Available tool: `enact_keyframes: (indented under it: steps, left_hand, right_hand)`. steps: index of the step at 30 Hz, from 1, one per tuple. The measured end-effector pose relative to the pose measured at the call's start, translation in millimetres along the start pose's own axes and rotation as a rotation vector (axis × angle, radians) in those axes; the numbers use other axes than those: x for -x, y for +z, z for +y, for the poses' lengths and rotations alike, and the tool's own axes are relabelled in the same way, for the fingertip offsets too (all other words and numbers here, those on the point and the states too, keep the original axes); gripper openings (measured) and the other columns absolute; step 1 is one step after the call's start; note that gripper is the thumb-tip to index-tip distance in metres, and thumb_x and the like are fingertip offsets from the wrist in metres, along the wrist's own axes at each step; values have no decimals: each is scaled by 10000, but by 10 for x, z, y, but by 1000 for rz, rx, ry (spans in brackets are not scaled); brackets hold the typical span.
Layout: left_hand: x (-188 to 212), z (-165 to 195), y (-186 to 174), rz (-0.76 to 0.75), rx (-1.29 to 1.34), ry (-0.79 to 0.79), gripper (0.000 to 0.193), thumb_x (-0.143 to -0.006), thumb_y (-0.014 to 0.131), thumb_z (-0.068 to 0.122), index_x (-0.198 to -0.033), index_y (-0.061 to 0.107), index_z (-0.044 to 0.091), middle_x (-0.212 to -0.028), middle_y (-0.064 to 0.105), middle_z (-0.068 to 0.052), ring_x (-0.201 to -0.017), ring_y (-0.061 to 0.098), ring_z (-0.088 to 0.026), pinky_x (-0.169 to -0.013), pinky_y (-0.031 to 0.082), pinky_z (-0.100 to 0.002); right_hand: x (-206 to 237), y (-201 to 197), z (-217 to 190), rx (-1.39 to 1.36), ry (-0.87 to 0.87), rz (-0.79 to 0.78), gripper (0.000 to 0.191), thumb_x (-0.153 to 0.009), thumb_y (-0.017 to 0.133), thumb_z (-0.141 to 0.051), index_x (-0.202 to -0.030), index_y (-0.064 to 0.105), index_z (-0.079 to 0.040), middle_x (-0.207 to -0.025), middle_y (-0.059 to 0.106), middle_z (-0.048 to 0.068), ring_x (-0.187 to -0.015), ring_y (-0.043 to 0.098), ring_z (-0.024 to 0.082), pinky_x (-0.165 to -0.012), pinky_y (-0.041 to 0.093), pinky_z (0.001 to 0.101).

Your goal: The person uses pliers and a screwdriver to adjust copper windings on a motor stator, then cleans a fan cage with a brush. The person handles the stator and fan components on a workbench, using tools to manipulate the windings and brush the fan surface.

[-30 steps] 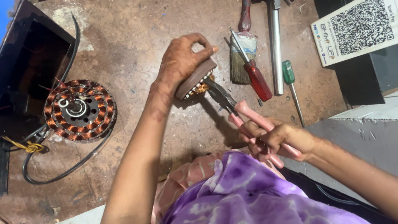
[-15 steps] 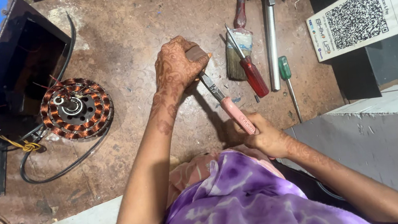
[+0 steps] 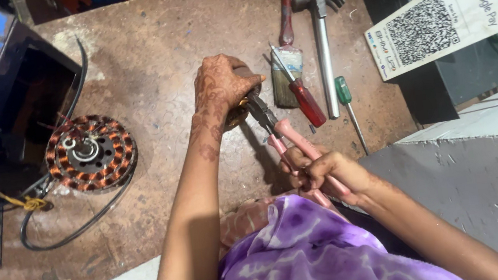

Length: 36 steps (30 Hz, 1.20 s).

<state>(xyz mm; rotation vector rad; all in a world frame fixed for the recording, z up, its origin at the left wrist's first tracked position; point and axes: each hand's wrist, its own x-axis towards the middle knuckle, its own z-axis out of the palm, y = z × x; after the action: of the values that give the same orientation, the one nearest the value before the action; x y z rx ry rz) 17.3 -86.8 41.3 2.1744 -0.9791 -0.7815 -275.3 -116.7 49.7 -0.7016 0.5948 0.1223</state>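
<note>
**Obs 1:** Hands first. Our left hand (image 3: 222, 89) is curled tight over a small dark part (image 3: 238, 114), pinning it to the bench; we see only its lower edge under the fingers. Our right hand (image 3: 327, 173) is wrapped shut around the pink handles of the pliers (image 3: 279, 131), whose nose reaches up to the part, right under the left fingers.

**Obs 2:** Agreed. Risk as we judge it: the nose works so close to the left fingers that a slip off the part could nip or jab them. A hard squeeze might also twist the part out from under the palm, since nothing but the hand holds it.

**Obs 1:** And to the right, just beside the pliers, lie a brush (image 3: 287, 73), a red-handled screwdriver (image 3: 308, 102), a hammer (image 3: 323, 42) and a green-handled screwdriver (image 3: 345, 98). A jerk of the right elbow could knock them.

**Obs 2:** Surface: a worn, stained brown bench (image 3: 149, 51). Left on it sits a round copper-wound coil (image 3: 91, 153) with a black cable (image 3: 76, 227) looping near it, touching a dark open box (image 3: 10, 106). Far right, a white card (image 3: 439, 15) leans on a dark block; near right, a grey ledge (image 3: 487, 174). Room beyond we cannot tell.
</note>
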Motion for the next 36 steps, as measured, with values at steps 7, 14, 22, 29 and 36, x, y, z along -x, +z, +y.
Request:
enact_keyframes:
  steps: [7, 14, 22, 29, 36]
  left_hand:
    - [-116, -49, 151, 82, 46, -58, 613, -754, 722, 675, -1032, 806, 136, -1006, 757, -178, -974, 720, -353, -925, 547, -446]
    - [-157, -277, 206, 154, 174, -165, 633, -1041, 362, 559, -972, 815, 122, -994, 766, -191, -1002, 720, -381, -963, 537, -494]
    - [65, -471, 452, 151, 343, -181, 606, -992, 462, 565, -1418, 539, 141, -1326, 513, -185, -1175, 637, -379, -962, 548, -470]
    - [213, -250, 684, 216, 303, -119, 679, -999, 550, 472, -1487, 425, 18, -1350, 440, -265, -1106, 657, -440, -922, 591, -459]
    - [304, -159, 598, 186, 120, -124, 654, -992, 586, 477, -1473, 467, 49, -1299, 492, -217, -1082, 610, -442, -937, 516, -516]
  right_hand:
    - [-72, 39, 48, 169, -53, 58, 729, -526, 568, 4, -1254, 547, -6, -1153, 542, 100, -881, 606, 173, -709, 563, 284]
    - [-199, 189, 0, 131, -113, 9, 841, -599, 678, -41, -1423, 513, -23, -1223, 554, 142, -985, 591, 243, -856, 532, 377]
    - [-195, 557, -69, 294, -169, 131, 855, -548, 641, -161, -1386, 506, -60, -1294, 617, 137, -1007, 669, 252, -875, 601, 368]
    - [-278, 554, -13, 319, -237, 322, 855, -534, 592, -215, -1369, 538, -42, -1142, 618, 55, -903, 630, 149, -679, 563, 312]
    - [-177, 408, 1, 460, -207, 204, 838, -567, 592, -154, -1396, 542, -41, -946, 576, 33, -799, 575, 123, -721, 523, 254]
